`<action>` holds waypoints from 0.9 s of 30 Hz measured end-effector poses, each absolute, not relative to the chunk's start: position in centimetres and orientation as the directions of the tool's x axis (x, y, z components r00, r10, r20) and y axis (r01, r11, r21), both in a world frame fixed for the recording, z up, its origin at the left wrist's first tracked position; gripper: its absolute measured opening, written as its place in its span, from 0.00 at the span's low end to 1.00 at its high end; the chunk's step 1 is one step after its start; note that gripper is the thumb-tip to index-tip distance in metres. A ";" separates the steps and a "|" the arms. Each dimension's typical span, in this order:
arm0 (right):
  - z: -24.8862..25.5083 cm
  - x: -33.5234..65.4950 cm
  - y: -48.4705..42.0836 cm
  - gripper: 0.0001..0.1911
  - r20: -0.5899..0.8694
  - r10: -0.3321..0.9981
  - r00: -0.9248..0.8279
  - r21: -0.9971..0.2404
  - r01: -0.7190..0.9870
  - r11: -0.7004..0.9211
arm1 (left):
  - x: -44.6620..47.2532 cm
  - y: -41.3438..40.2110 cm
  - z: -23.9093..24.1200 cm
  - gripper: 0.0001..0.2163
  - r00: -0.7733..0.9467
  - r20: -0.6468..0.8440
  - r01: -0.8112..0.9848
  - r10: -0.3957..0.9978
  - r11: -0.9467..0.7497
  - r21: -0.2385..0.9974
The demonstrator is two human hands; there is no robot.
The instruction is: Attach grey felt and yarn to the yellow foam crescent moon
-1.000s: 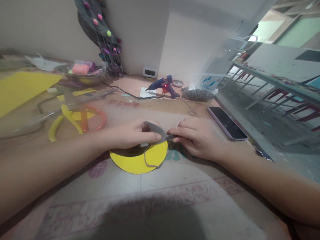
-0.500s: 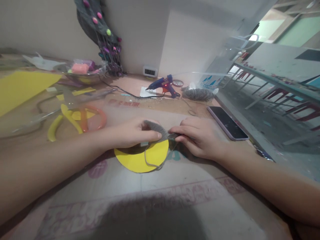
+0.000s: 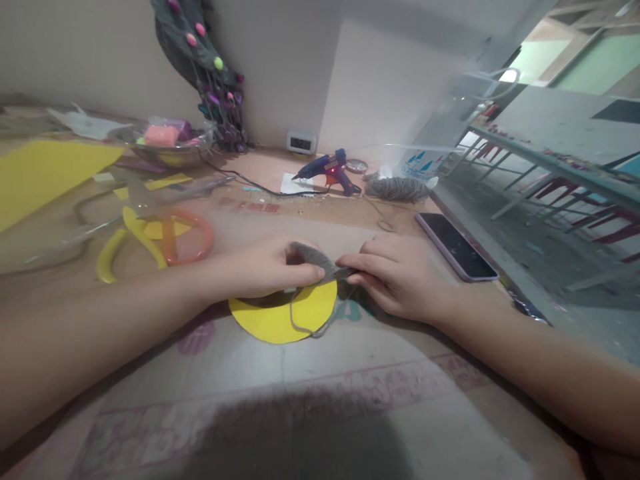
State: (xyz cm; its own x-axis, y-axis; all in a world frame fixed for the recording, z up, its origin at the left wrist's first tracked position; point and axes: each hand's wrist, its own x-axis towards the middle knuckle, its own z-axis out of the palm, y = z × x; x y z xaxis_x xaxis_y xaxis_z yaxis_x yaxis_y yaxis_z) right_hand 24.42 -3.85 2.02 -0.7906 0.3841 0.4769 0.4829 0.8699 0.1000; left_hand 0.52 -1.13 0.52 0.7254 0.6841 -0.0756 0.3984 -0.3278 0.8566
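Head view, clock centred on the gray piece (image 3: 313, 254). Nearest: counter (image 3: 240, 377), front stretch printed, lettering not legible. Yellow card (image 3: 273, 325) lies on it at 7 o'clock, rounded edge toward the wearer, upper part hidden behind the left hand. Gray strand (image 3: 294, 325) loops down over the card's right part.

Gray piece is held up just above the card's upper right edge, looks yarn-covered; joined to card or separate, cannot tell. Left hand (image 3: 270, 267) at 9 o'clock pinches it between thumb and fingers. Right hand (image 3: 390, 273) at 3 o'clock pinches its right end with the fingertips; whether strand is in that pinch too, cannot tell.

Change vs a second ago: card's visible left end sits slightly farther toward 3 o'clock; both hands nearly where they were, both grips kept. Judged a minor adjustment, handwork on the gray piece ongoing, nothing released.

Farther: phone (image 3: 457, 247) beyond right hand at 3, yellow handles (image 3: 143, 237) and orange handles (image 3: 169, 237) toward 9. Beyond: glue gun (image 3: 325, 168) at 12, red light lit; yarn bundle (image 3: 399, 189) at 2; bowl (image 3: 167, 158) at 10.
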 end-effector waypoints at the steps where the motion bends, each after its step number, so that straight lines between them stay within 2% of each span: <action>1: 2.0 24.4 -3.9 0.15 0.476 0.385 -0.791 0.108 0.487 0.867 | 0.5 -1.1 0.4 0.12 0.726 -0.083 0.410 0.683 -0.333 0.849; 10: 2.3 24.4 -3.8 0.14 0.459 0.343 -0.820 0.201 0.472 0.858 | 0.5 -1.0 0.4 0.13 0.736 -0.087 0.425 0.671 -0.358 0.831; 21: 2.3 24.4 -3.8 0.13 0.459 0.329 -0.825 0.227 0.468 0.854 | 0.7 -1.1 0.5 0.13 0.720 -0.069 0.428 0.691 -0.363 0.828; 27: 2.3 24.7 -3.9 0.12 0.437 0.328 -0.838 0.302 0.480 0.823 | 0.7 -1.0 0.5 0.13 0.719 -0.078 0.427 0.691 -0.351 0.833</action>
